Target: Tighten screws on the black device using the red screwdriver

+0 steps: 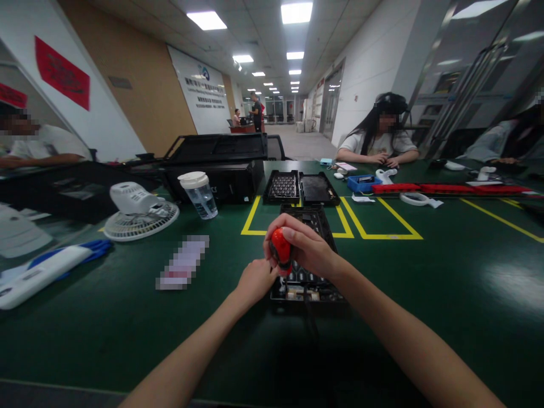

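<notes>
My right hand (304, 243) is closed around the red handle of a screwdriver (281, 249), which points down at the near left part of an open black case (327, 229). Rows of round cells show inside that case, with pale parts and a dark strap along its near edge. Beside the case's left edge, my left hand (258, 279) is closed, close to the lower end of the screwdriver. Its fingertips are mostly hidden, and I cannot make out what they grip. The screwdriver's tip is hard to see.
Beyond lie another open black case (282, 187) and a black tray (318, 188). Leftward are a lidded cup (202, 195), a white fan (140, 212), a blurred flat object (183, 262) and a large black crate (221, 181). A blue bin (361, 183) stands right, near a seated person (378, 139).
</notes>
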### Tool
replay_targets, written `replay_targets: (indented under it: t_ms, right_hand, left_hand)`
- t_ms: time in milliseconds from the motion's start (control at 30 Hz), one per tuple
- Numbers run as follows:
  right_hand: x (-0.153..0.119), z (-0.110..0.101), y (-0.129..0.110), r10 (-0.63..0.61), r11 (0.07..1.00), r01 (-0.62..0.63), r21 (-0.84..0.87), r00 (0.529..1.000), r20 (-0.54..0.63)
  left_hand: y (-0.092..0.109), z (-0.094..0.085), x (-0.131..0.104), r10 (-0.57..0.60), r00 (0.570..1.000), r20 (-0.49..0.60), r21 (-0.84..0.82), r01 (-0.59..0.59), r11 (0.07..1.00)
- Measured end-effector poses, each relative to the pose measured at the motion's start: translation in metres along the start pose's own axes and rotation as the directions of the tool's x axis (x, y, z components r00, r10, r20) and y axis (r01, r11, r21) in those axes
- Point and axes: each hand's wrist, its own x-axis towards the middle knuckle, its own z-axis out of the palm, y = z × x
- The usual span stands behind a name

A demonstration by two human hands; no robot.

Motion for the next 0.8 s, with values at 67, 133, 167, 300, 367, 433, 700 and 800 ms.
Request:
replay_targets:
  t_ms: [67, 133, 167, 300, 367, 433, 700, 800]
  right_hand:
    - [0.0000, 0.0001, 0.0002, -0.004, 1.000, 0.004, 0.006, 1.000, 0.004]
    - [0.0000, 0.0000, 0.0005, -0.010, 1.000, 0.009, 0.016, 1.000, 0.011]
    - [0.0001, -0.0002, 0.0008, -0.012, 1.000, 0.011, 0.020, 1.000, 0.013]
    - [0.0004, -0.0016, 0.0022, -0.024, 0.999, 0.024, 0.031, 0.999, 0.023]
    - [0.0005, -0.0023, 0.0030, -0.024, 0.999, 0.023, 0.036, 0.999, 0.026]
    - [0.0004, -0.0027, 0.0036, -0.021, 0.999, 0.020, 0.041, 0.999, 0.024]
    - [0.0003, -0.0023, 0.0031, -0.010, 0.999, 0.009, 0.043, 0.999, 0.032]
    - [0.0006, -0.0025, 0.0033, -0.013, 0.999, 0.012, 0.035, 1.000, 0.029]
  left_hand:
    - [0.0014, -0.0013, -0.0008, -0.008, 1.000, 0.005, 0.002, 0.008, 1.000]
    - [0.0034, -0.0032, -0.0018, -0.025, 1.000, 0.013, 0.004, 0.025, 1.000]
    - [0.0045, -0.0042, -0.0024, -0.035, 0.999, 0.020, 0.004, 0.035, 0.999]
    - [0.0079, -0.0071, -0.0042, -0.071, 0.997, 0.043, 0.000, 0.071, 0.997]
    - [0.0084, -0.0075, -0.0046, -0.063, 0.997, 0.040, 0.001, 0.063, 0.998]
    - [0.0082, -0.0074, -0.0048, -0.055, 0.998, 0.034, 0.005, 0.054, 0.999]
    - [0.0056, -0.0061, -0.0030, -0.048, 0.998, 0.032, 0.006, 0.048, 0.999]
    - [0.0049, -0.0053, -0.0026, -0.045, 0.999, 0.027, 0.004, 0.045, 0.999]
